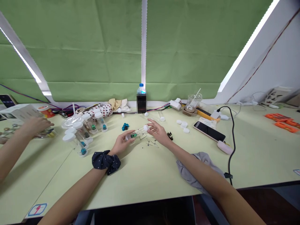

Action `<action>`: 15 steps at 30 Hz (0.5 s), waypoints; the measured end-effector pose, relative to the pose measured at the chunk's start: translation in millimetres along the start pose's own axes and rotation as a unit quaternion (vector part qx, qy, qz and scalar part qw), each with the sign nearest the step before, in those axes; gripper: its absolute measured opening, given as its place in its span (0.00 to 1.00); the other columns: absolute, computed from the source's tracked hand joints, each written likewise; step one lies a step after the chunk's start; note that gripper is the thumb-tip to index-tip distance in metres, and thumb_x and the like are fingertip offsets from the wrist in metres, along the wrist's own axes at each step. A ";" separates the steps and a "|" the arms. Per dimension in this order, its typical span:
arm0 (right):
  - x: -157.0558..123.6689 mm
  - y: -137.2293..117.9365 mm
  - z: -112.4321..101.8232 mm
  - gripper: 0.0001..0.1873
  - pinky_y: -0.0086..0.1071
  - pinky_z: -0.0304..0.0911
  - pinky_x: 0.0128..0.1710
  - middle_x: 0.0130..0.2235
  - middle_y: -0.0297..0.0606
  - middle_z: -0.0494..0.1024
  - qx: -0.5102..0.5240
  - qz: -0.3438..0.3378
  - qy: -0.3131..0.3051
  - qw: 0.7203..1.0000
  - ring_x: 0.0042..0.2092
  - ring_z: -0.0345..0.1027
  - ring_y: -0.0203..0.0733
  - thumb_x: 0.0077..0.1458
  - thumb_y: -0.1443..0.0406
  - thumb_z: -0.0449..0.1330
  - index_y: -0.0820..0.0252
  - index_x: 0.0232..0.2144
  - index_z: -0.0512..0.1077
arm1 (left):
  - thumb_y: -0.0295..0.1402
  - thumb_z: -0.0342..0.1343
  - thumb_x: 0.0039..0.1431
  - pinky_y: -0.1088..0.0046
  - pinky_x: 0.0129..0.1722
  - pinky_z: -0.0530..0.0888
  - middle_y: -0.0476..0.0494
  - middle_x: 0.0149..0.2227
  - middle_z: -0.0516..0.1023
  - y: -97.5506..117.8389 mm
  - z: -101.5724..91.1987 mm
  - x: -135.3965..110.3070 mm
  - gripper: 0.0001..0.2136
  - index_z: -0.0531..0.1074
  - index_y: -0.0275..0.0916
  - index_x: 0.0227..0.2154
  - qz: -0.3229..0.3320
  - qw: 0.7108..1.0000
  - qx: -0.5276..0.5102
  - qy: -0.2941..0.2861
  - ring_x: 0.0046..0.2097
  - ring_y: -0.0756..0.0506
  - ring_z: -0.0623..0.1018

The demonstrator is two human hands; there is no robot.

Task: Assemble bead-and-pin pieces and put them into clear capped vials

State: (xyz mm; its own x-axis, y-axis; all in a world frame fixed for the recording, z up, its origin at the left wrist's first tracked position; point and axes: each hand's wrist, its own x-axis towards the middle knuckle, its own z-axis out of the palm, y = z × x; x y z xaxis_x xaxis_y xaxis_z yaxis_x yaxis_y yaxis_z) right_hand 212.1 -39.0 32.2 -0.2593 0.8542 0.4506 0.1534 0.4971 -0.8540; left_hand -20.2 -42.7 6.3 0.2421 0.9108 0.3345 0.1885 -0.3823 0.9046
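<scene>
My left hand (122,142) wraps round the lower end of a clear tube (138,132) lying tilted above the table. Inside that tube sits a small green piece (133,135). At the tube's upper end is a white cap (146,127), and the fingers of my right hand (158,132) close on it. Below the hands lie several thin metal pins (149,142). A cluster of teal beads (125,126) rests beyond my left hand. Small dark pieces (170,136) show partly behind my right wrist. Loose white caps (184,124) lie to the right.
Several capped tubes (81,137) stand at left, beside a co-worker's hand (36,126). A bottle (141,90) stands at the back. On the right are a phone (209,131), a pink case (224,147), a black cable (233,134), a plastic cup (193,102) and orange tools (281,120).
</scene>
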 end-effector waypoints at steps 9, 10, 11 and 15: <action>-24.1 -24.8 37.3 0.10 0.37 0.59 0.46 0.38 0.42 0.74 -0.237 -0.211 -0.153 0.936 0.43 0.65 0.41 0.59 0.65 0.52 0.60 0.38 0.71 | 0.41 0.58 0.50 0.61 0.51 0.66 0.36 0.51 0.71 -4.0 -14.1 6.8 0.21 0.66 0.37 0.46 0.003 0.994 -0.039 0.105 0.53 0.40 0.70; -28.6 -28.9 46.7 0.10 0.36 0.60 0.45 0.38 0.42 0.74 -0.239 -0.229 -0.195 0.923 0.42 0.65 0.41 0.59 0.65 0.51 0.61 0.38 0.72 | 0.40 0.57 0.51 0.62 0.50 0.66 0.36 0.50 0.71 -3.6 -14.7 6.8 0.21 0.65 0.38 0.46 0.007 0.992 -0.040 0.116 0.52 0.40 0.70; -33.2 -32.4 56.6 0.11 0.34 0.61 0.44 0.38 0.42 0.74 -0.239 -0.241 -0.230 0.912 0.42 0.65 0.40 0.59 0.65 0.51 0.61 0.38 0.72 | 0.40 0.57 0.52 0.63 0.49 0.67 0.36 0.49 0.72 -3.6 -15.1 6.6 0.20 0.63 0.38 0.46 0.011 0.990 -0.040 0.134 0.51 0.41 0.71; -48.4 -37.9 93.2 0.13 0.33 0.60 0.45 0.40 0.43 0.74 -0.248 -0.270 -0.324 0.872 0.43 0.65 0.39 0.60 0.65 0.50 0.61 0.42 0.72 | 0.37 0.54 0.54 0.66 0.46 0.67 0.38 0.44 0.74 -9.2 -18.1 6.6 0.19 0.55 0.41 0.46 0.029 0.964 -0.020 0.262 0.50 0.44 0.73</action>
State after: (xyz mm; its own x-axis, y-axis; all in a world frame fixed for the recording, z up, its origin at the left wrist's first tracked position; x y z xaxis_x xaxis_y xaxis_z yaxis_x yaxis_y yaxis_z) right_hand 130.0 -113.3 18.6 -0.8810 0.2900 0.3739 0.1942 0.9422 -0.2732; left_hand -37.6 -30.4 5.0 -0.2653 0.8455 0.4634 0.1491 -0.4389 0.8861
